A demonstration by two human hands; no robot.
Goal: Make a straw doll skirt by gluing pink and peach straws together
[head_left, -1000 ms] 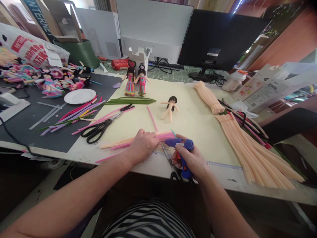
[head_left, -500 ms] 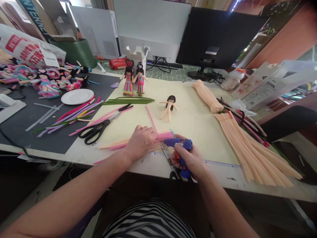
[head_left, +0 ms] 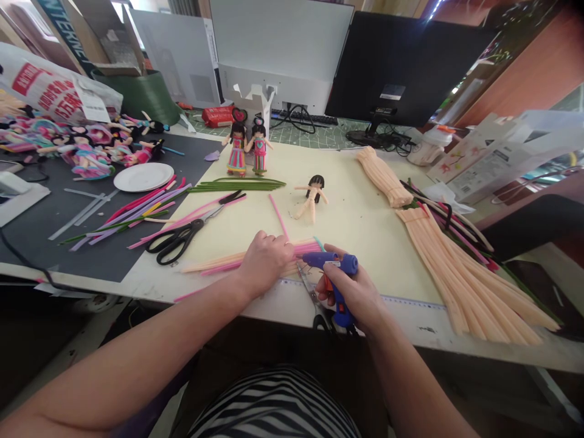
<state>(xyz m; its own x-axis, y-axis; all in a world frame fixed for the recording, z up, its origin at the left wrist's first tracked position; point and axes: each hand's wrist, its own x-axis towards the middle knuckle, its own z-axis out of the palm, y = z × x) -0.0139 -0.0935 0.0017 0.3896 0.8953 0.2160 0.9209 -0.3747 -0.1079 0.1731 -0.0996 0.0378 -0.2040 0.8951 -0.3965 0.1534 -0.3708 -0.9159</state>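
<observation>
My right hand (head_left: 362, 298) is wrapped round a blue glue gun (head_left: 317, 261), whose nozzle points left at the pink ends by my other hand. My left hand (head_left: 265, 261) is closed on pink and peach pipe cleaners (head_left: 221, 265) laid side by side along the table's front; its fingertips are partly hidden. A pink pipe cleaner (head_left: 278, 216) stretches away from those fingers. Small scissors (head_left: 306, 285) lie beneath the gun. Beyond my hands rests a peach pipe-cleaner doll (head_left: 313, 193) with black hair.
Large black-handled scissors (head_left: 177, 240) and coloured pipe cleaners (head_left: 132, 213) lie left. Green stems (head_left: 237, 185) lie before two dressed dolls (head_left: 247, 146). Peach bundles (head_left: 456, 267) spread at right. A white plate (head_left: 143, 176), a doll pile (head_left: 82, 146) and monitors (head_left: 369, 67) stand farther back.
My left hand has shifted very slightly to the right along the pipe cleaners. The glue gun has moved a touch right as well, still close to the pink ends.
</observation>
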